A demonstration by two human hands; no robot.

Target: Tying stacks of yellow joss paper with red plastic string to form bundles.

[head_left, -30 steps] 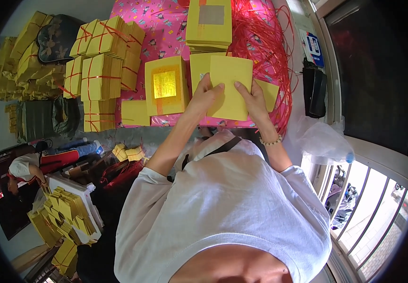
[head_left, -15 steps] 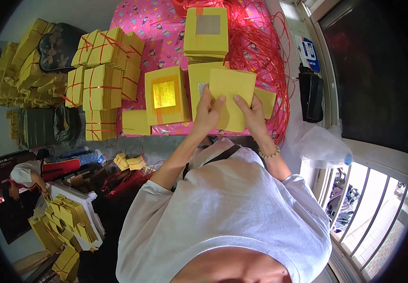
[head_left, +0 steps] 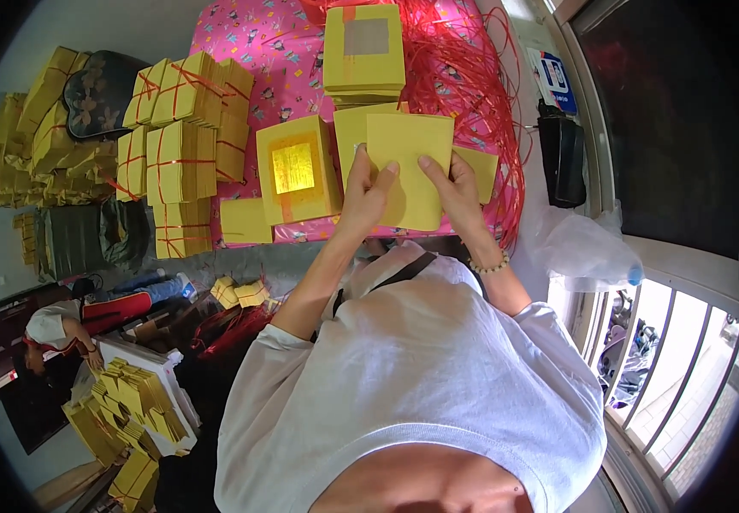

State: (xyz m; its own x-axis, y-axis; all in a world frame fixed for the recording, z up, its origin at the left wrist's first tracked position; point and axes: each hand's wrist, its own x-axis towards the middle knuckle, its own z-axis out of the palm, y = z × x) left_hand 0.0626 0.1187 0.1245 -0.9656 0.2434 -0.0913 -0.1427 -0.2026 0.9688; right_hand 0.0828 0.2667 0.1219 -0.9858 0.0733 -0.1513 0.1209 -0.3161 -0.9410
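Between my two hands a thin sheaf of plain yellow joss paper [head_left: 410, 150] stands upright, its edges nearly even. My left hand [head_left: 369, 192] grips its left side with the thumb on the face. The right side is pinched by my right hand [head_left: 455, 192], thumb likewise on the face. The fingers behind the paper are partly hidden. Just left is a thick stack of yellow paper topped by a gold foil square [head_left: 293, 168]. Beyond the sheaf rises a taller stack with a silver-grey square [head_left: 366, 37]. Another yellow stack [head_left: 351, 128] is partly covered by the sheaf.
The pink patterned table [head_left: 280, 51] carries red plastic strips [head_left: 464, 77] at right and tied yellow bundles [head_left: 183, 158] at left. A flat yellow sheet [head_left: 246, 221] lies near its front edge. At lower left, another person [head_left: 57, 325] bends by more yellow bundles [head_left: 134, 398]. A barred window is at right.
The sheaf has shifted slightly left and turned from a slight tilt to nearly straight. Both hands still grip its sides. The head view has shifted a little.
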